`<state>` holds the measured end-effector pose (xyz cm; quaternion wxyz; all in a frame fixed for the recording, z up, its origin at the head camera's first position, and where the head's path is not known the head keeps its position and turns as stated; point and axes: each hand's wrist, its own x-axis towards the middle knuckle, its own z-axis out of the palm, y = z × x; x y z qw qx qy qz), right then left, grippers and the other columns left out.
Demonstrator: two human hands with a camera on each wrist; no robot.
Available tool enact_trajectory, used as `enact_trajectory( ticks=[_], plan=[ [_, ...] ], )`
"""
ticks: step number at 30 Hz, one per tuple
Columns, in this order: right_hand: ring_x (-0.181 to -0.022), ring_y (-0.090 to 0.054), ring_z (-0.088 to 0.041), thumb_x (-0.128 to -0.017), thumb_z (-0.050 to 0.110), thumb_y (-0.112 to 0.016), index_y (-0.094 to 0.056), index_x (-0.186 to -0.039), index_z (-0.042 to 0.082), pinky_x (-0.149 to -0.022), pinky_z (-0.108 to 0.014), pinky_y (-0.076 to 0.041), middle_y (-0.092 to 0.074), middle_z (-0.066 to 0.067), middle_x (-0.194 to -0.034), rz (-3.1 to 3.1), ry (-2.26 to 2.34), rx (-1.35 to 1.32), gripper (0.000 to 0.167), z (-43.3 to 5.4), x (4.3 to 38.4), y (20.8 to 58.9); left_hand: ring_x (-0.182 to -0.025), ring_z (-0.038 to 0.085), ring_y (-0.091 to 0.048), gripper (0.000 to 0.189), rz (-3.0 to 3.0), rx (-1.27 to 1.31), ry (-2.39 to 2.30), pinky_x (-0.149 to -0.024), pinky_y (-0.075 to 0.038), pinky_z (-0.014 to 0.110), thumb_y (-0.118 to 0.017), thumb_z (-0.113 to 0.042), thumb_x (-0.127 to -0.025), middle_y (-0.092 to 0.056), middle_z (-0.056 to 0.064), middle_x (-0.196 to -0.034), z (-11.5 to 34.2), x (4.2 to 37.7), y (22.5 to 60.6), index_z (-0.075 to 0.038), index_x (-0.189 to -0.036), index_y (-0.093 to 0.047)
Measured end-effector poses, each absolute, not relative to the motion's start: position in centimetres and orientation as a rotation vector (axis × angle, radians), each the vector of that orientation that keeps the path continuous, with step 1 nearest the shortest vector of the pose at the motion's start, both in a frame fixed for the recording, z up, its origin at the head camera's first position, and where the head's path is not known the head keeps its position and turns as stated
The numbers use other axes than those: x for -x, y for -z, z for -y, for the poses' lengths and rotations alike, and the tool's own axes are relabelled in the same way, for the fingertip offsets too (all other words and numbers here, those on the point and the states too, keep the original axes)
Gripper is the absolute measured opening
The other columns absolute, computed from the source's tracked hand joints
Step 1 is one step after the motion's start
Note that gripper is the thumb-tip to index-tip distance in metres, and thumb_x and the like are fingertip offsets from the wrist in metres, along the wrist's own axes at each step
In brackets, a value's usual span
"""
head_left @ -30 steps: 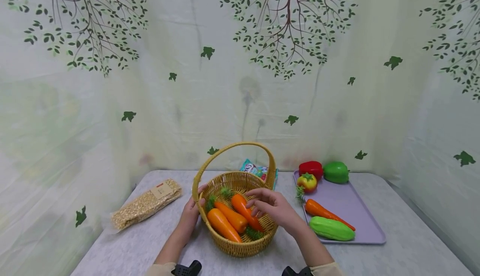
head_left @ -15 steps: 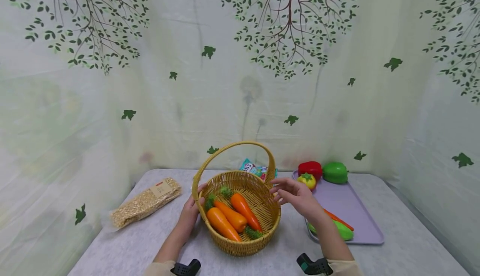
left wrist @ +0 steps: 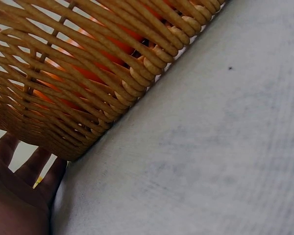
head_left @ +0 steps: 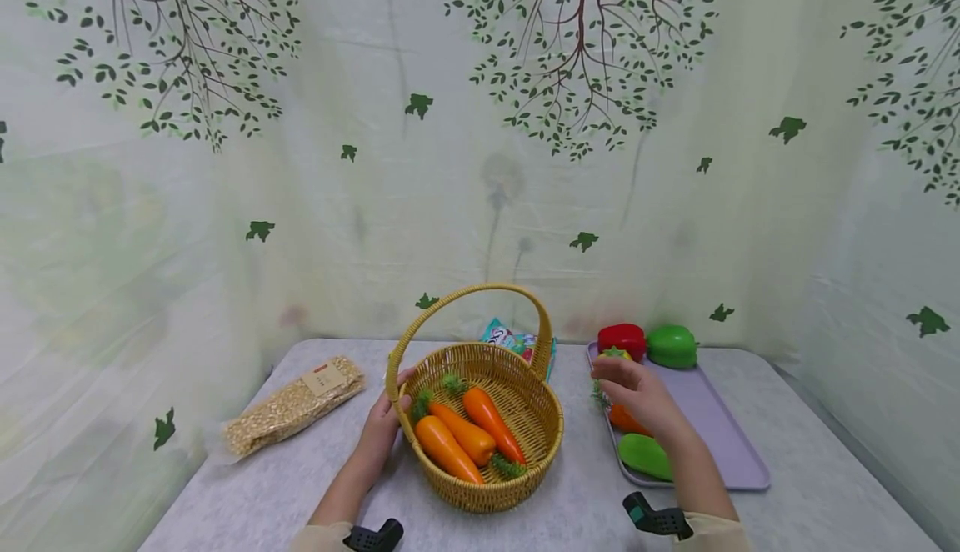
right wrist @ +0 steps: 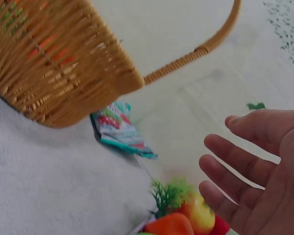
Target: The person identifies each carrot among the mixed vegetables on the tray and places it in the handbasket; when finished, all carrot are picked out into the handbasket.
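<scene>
A wicker basket with an arched handle stands on the table, with several orange carrots lying inside. My left hand holds its left side by the handle's foot, thumb at the rim. In the left wrist view, the fingers lie against the outside of the weave. My right hand hangs over the left part of a lilac tray, fingers apart and nothing in them. Below and beside it are a carrot, a green cucumber-like vegetable and a red-yellow fruit, partly covered by the hand.
A red bell pepper and a green bell pepper sit at the tray's far end. Behind the basket lies a teal snack packet. A clear bag of oat-like flakes lies on the left. A printed curtain closes off the back.
My right hand has moved from above the basket rightward to above the tray. The left hand and the basket with its carrots have stayed in place.
</scene>
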<state>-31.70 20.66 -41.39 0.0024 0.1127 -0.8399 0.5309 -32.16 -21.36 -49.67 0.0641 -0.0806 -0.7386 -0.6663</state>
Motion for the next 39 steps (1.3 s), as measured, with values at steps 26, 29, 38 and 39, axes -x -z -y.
enact_trajectory(
  ticks=[26, 29, 38, 39],
  plan=[
    [-0.120, -0.058, -0.038, -0.096, 0.020, -0.065, -0.056, -0.136, 0.002, -0.098, -0.049, -0.052, -0.062, -0.023, -0.132, 2.839, -1.476, -0.161, 0.045, -25.0, 32.2, 44.5, -0.154, 0.028, -0.017, 0.049, 2.235, 0.245, 2.015, -0.123, -0.010, 0.059, -0.043, -0.031, -0.106, -0.033, 0.008, -0.163, 21.2, 32.1, 49.5, -0.020, -0.153, -0.039],
    [-0.120, -0.058, -0.036, -0.094, 0.022, -0.068, -0.056, -0.136, 0.003, -0.099, -0.050, -0.051, -0.063, -0.022, -0.131, 2.864, -1.457, -0.146, 0.048, -25.1, 32.4, 44.9, -0.154, 0.029, -0.017, 0.049, 2.235, 0.246, 2.017, -0.123, -0.010, 0.059, -0.043, -0.031, -0.106, -0.033, 0.009, -0.163, 21.2, 32.1, 49.5, -0.020, -0.154, -0.038],
    [-0.116, -0.060, -0.035, -0.092, 0.025, -0.071, -0.059, -0.133, 0.003, -0.101, -0.055, -0.048, -0.063, -0.023, -0.131, 2.888, -1.396, -0.139, 0.049, -25.2, 32.5, 45.5, -0.154, 0.028, -0.017, 0.050, 2.228, 0.242, 2.021, -0.123, -0.010, 0.058, -0.043, -0.030, -0.106, -0.033, 0.009, -0.163, 21.2, 32.0, 49.5, -0.019, -0.154, -0.038],
    [-0.116, -0.060, -0.035, -0.092, 0.025, -0.071, -0.059, -0.133, 0.003, -0.101, -0.055, -0.048, -0.064, -0.023, -0.131, 2.890, -1.389, -0.146, 0.048, -25.2, 32.5, 45.5, -0.154, 0.028, -0.017, 0.050, 2.229, 0.242, 2.020, -0.123, -0.010, 0.058, -0.043, -0.030, -0.106, -0.033, 0.009, -0.163, 21.2, 32.0, 49.5, -0.019, -0.154, -0.038]
  ],
)
